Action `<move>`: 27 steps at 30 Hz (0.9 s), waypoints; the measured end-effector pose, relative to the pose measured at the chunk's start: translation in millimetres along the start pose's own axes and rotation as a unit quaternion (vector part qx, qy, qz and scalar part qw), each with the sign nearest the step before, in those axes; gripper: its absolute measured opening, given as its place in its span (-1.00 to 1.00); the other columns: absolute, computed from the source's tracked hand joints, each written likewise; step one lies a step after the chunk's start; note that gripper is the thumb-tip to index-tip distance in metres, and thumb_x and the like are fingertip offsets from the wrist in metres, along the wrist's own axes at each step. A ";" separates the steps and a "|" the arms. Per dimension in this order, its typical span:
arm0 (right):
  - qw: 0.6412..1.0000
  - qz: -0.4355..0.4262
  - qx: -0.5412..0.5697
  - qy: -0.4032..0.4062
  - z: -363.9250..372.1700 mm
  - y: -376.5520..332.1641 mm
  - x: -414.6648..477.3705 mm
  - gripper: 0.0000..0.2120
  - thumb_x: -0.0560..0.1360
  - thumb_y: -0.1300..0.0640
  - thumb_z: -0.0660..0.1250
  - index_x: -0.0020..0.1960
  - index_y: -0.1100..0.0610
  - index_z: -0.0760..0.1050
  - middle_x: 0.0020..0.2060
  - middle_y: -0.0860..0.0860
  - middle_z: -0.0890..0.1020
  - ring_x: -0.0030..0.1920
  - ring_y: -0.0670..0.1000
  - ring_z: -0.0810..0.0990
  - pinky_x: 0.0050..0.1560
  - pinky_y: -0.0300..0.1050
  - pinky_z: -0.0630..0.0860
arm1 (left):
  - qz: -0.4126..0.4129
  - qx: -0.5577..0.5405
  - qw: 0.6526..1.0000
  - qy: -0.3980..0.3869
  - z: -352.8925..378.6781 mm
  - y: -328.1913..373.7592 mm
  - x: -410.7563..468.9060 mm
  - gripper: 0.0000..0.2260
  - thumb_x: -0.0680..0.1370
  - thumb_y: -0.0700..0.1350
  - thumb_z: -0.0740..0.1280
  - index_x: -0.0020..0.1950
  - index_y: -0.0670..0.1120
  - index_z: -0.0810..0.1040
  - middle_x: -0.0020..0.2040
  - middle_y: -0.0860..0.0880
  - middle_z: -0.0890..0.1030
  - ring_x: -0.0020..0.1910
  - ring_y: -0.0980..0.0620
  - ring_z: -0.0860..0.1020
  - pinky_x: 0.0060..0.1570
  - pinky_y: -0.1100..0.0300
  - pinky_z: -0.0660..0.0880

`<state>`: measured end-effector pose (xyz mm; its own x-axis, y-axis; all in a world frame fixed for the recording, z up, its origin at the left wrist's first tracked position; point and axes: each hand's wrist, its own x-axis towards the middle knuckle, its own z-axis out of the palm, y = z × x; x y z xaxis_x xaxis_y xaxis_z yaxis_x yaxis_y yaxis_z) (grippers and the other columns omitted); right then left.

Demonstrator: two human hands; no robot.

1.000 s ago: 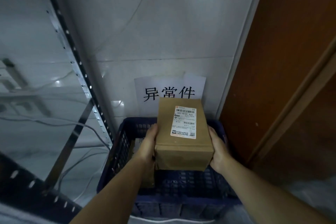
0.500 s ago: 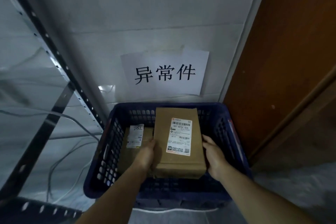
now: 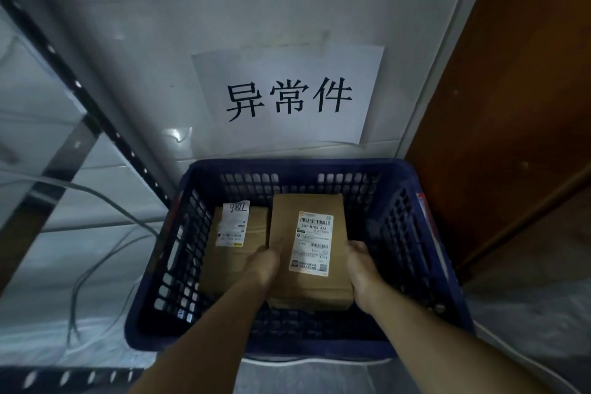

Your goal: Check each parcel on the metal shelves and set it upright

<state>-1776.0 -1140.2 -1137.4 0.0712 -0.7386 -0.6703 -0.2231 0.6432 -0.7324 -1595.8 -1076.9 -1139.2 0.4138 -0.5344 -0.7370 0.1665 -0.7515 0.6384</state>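
Note:
A brown cardboard parcel with a white shipping label facing up lies low inside a dark blue plastic crate. My left hand grips its left side and my right hand grips its right side. A second brown parcel with a white label lies flat in the crate's left half, right beside the held one.
A white paper sign with black characters is stuck on the tiled wall behind the crate. A perforated metal shelf upright and loose cables stand to the left. A brown wooden door closes off the right.
Both hands have lowered the parcel from above the crate rim down into the crate, beside the second parcel. The view has tilted down and closer.

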 end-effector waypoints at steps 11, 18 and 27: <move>0.997 0.046 -0.051 -0.031 17.4 1.8 22.9 -0.62 0.71 -0.09 0.10 0.43 0.10 0.27 0.28 0.16 0.52 0.25 0.18 0.51 0.38 0.14 0.42 | 0.003 0.016 1.000 0.004 2.5 0.7 3.2 -0.14 0.23 0.42 0.20 0.39 -0.05 0.52 0.31 -0.09 0.58 0.25 -0.12 0.53 0.36 -0.04 0.40; 0.997 0.052 -0.049 -0.042 20.7 6.1 26.8 -0.60 0.70 -0.09 0.11 0.47 0.06 0.23 0.25 0.10 0.52 0.20 0.13 0.51 0.37 0.13 0.42 | 0.017 0.089 0.996 0.005 4.9 1.8 9.6 -0.17 0.17 0.48 0.17 0.23 -0.01 0.62 0.17 -0.04 0.65 0.16 -0.09 0.57 0.32 -0.08 0.43; 0.992 0.059 -0.081 -0.071 18.2 11.0 32.4 -0.54 0.69 -0.16 0.09 0.52 -0.03 0.18 0.34 0.12 0.49 0.30 0.17 0.49 0.40 0.12 0.39 | 0.027 0.169 0.985 0.003 5.3 6.4 10.4 -0.46 0.53 0.32 0.19 0.22 -0.07 0.61 0.18 -0.07 0.63 0.20 -0.12 0.56 0.34 -0.06 0.42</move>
<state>-1758.4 -1153.4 -1169.4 0.1684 -0.6175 -0.7683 -0.3906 0.6738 -0.6272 -1595.2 -1089.3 -1144.0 0.4193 -0.5749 -0.7026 -0.1631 -0.8091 0.5646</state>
